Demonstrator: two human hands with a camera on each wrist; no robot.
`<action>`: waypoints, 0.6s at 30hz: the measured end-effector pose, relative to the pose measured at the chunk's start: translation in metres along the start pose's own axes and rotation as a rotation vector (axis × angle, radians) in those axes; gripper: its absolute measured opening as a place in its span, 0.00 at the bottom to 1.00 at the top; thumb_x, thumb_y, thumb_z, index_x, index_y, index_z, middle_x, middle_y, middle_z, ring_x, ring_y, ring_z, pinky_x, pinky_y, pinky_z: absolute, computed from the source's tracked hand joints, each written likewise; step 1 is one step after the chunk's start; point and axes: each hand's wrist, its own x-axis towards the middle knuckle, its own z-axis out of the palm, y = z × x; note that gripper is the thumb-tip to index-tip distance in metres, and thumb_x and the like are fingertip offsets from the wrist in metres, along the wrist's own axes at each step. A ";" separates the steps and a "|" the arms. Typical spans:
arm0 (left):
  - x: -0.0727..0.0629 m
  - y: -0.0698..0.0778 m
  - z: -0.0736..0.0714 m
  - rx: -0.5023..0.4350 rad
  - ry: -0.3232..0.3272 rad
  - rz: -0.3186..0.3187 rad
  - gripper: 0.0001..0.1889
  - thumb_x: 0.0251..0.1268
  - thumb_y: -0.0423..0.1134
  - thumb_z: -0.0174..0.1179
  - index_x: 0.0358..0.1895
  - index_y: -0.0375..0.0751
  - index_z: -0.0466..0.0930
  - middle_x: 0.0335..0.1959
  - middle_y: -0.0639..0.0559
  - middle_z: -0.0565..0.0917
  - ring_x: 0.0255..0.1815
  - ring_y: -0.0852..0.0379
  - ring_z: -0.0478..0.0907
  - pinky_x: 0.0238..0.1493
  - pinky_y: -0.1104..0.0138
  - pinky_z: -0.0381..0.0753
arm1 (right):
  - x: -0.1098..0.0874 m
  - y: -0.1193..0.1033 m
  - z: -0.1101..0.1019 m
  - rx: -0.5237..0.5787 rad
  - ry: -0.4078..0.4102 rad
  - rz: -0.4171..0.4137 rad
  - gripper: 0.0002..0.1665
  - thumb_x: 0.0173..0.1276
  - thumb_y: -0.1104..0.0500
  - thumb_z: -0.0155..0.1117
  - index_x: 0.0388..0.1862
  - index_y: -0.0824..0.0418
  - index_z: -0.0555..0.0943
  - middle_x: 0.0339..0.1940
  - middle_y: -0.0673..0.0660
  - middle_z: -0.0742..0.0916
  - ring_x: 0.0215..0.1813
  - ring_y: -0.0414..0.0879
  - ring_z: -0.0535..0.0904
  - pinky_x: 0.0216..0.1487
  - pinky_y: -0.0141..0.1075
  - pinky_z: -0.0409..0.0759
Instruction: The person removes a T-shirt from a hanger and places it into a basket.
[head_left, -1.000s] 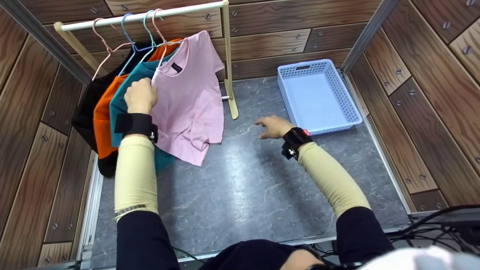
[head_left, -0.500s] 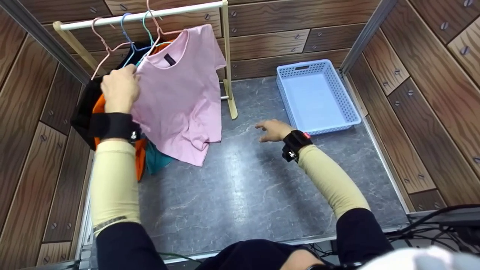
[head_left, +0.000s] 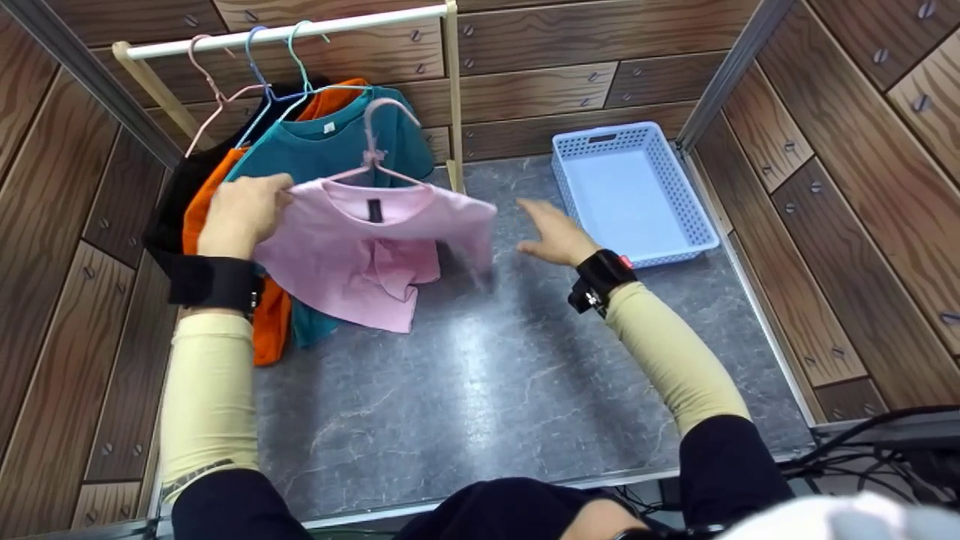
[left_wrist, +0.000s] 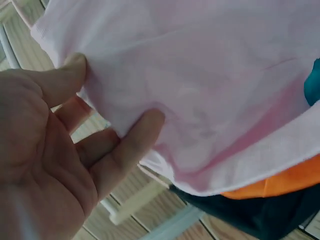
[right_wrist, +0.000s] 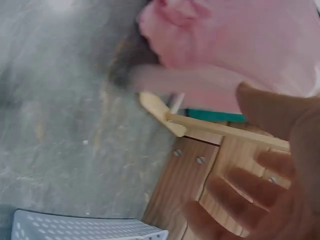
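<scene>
Far left: black tee (head_left: pixel 169 217) & orange tee (head_left: pixel 202 217) hang on the rail (head_left: pixel 285 31), teal tee (head_left: pixel 337 139) next, all on hangers. Left hand (head_left: pixel 240 214) pinches the pink tee (head_left: pixel 360 247) at its shoulder edge w/ thumb & fingers (left_wrist: pixel 135 145); cloth drapes over the fingertips. Pink tee is off the rail, on its pink hanger (head_left: pixel 371 146), held roughly level in front of the teal one, hem sagging toward the desk (head_left: pixel 465 375), prob. because it's gripped at one shoulder only. Rack's wooden post (head_left: pixel 454 90) stands just behind the tee's free sleeve, close enough to snag. Right hand (head_left: pixel 555 236): wide, fingers spread, holding nothing, just beside that sleeve, apart from it. Far right: light-blue basket (head_left: pixel 705 225) on the desk by the back wall, nothing inside.
</scene>
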 end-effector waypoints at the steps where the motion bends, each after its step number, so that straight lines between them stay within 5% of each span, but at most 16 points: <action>1: 0.002 0.004 0.003 -0.008 -0.012 0.015 0.05 0.74 0.38 0.51 0.44 0.44 0.76 0.41 0.30 0.82 0.39 0.28 0.76 0.38 0.41 0.74 | -0.001 -0.002 -0.002 0.013 0.038 -0.009 0.49 0.64 0.54 0.68 0.77 0.64 0.55 0.76 0.66 0.65 0.76 0.62 0.59 0.77 0.54 0.55; 4: 0.010 0.020 0.014 -0.049 -0.023 0.058 0.06 0.74 0.40 0.51 0.44 0.45 0.77 0.41 0.33 0.82 0.40 0.31 0.76 0.39 0.43 0.74 | -0.004 -0.008 -0.010 0.035 0.118 -0.045 0.50 0.63 0.52 0.69 0.77 0.61 0.55 0.76 0.65 0.65 0.76 0.62 0.58 0.76 0.57 0.53; 9: 0.031 0.055 0.032 -0.090 0.017 0.144 0.08 0.74 0.42 0.52 0.41 0.43 0.77 0.40 0.35 0.84 0.41 0.33 0.78 0.42 0.44 0.75 | -0.014 -0.014 -0.023 0.049 0.261 -0.096 0.36 0.67 0.51 0.65 0.71 0.61 0.67 0.69 0.63 0.76 0.69 0.60 0.70 0.72 0.56 0.61; 18: 0.052 0.119 0.039 -0.097 -0.061 0.175 0.11 0.76 0.46 0.49 0.49 0.46 0.76 0.44 0.39 0.83 0.40 0.39 0.78 0.45 0.49 0.80 | -0.034 0.006 -0.045 0.210 0.666 -0.034 0.15 0.72 0.55 0.60 0.51 0.62 0.84 0.49 0.60 0.88 0.51 0.54 0.84 0.59 0.44 0.77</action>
